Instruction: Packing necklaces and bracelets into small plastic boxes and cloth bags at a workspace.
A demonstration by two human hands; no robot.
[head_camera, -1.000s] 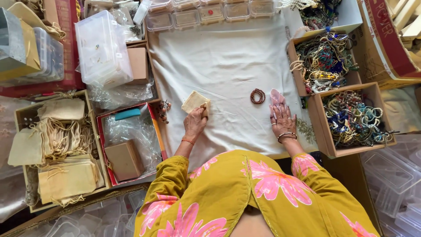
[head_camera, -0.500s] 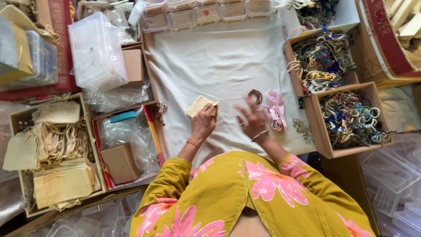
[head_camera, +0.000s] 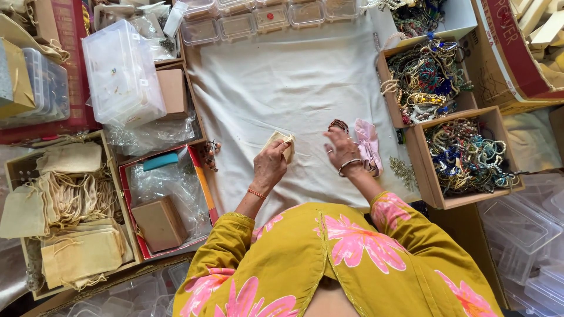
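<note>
My left hand point(head_camera: 269, 169) grips a small beige cloth pouch point(head_camera: 281, 142) just above the white cloth point(head_camera: 282, 88) spread in front of me. My right hand point(head_camera: 342, 150) rests on the cloth with its fingers spread, a bangle on the wrist. Its fingertips reach a reddish-brown bead bracelet point(head_camera: 338, 124) lying on the cloth; whether they touch it is hard to tell. A pink pouch point(head_camera: 369, 144) lies just right of that hand.
Two cardboard boxes of beaded jewellery point(head_camera: 426, 79) point(head_camera: 467, 155) stand at the right. At the left are a tray of beige drawstring pouches point(head_camera: 64, 205), a red-rimmed box with plastic bags and a brown box point(head_camera: 160, 223), and a clear plastic case point(head_camera: 120, 73). Small clear boxes point(head_camera: 270, 14) line the far edge.
My right hand has moved left from beside the pink pouch to just below the bead bracelet. My left hand has kept the beige pouch and lifted it slightly.
</note>
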